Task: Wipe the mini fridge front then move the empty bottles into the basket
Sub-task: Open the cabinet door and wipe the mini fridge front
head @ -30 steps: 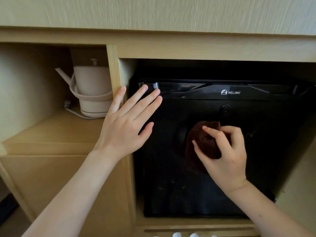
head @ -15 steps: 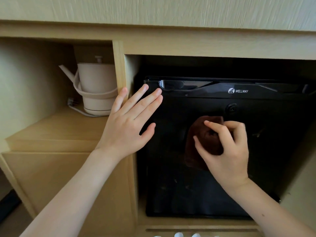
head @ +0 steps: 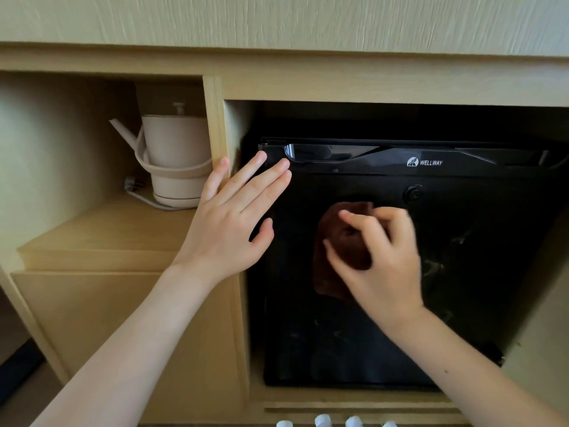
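A black mini fridge [head: 462, 272] marked WELLWAY sits in a wooden cabinet niche with its door closed. My right hand [head: 381, 266] grips a bunched dark brown cloth [head: 335, 241] and presses it against the upper middle of the door. My left hand [head: 234, 220] lies flat with straight fingers across the wooden divider and the fridge's upper left corner. Several white bottle caps [head: 335, 422] peek in at the bottom edge of the view. No basket is in view.
A beige electric kettle [head: 175, 161] with its cord stands on the wooden shelf [head: 101, 232] in the left compartment. A wooden divider [head: 212, 118] separates it from the fridge niche. Smudges show on the right side of the door.
My right hand with the cloth has shifted slightly on the door and is blurred by motion. My left hand stays flat in the same place. The view has drifted a little.
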### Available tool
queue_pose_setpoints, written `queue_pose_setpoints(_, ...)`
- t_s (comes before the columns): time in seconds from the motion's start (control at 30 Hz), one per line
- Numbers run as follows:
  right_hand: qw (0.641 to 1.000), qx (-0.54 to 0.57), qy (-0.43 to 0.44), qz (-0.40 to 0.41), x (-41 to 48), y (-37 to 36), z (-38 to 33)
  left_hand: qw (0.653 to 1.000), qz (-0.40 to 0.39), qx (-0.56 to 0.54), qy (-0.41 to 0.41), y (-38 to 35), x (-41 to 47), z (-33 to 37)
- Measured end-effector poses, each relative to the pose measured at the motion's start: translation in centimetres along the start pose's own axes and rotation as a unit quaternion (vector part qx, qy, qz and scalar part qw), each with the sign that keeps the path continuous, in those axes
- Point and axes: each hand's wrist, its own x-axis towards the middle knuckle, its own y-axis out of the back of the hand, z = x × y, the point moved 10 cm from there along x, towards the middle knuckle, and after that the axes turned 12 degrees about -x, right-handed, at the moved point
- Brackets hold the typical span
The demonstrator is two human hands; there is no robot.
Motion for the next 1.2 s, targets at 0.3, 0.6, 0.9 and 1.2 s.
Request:
queue_pose_setpoints(0.3,0.999,0.003,-0.003,0.035,1.6,-0.6,-2.2,1.000,-0.009,0.009,0.003,0.2,0.0,0.3)
queue_pose_setpoints(0.6,0.976,-0.070,0.181,-0.094,-5.9,-3.4,-2.6,0.997,-0.015,0.067,-0.034,-0.7,-0.6,0.9)
queue_pose_setpoints(0.9,0.994,-0.049,0.093,0.022,1.0,-0.9,-3.1,0.998,-0.012,0.054,-0.042,-0.7,-0.6,0.6)
queue_pose_setpoints(1.2,0.985,-0.064,0.157,-0.041,-3.4,-2.3,-2.7,0.997,-0.003,0.044,-0.057,-1.0,-2.4,1.2)
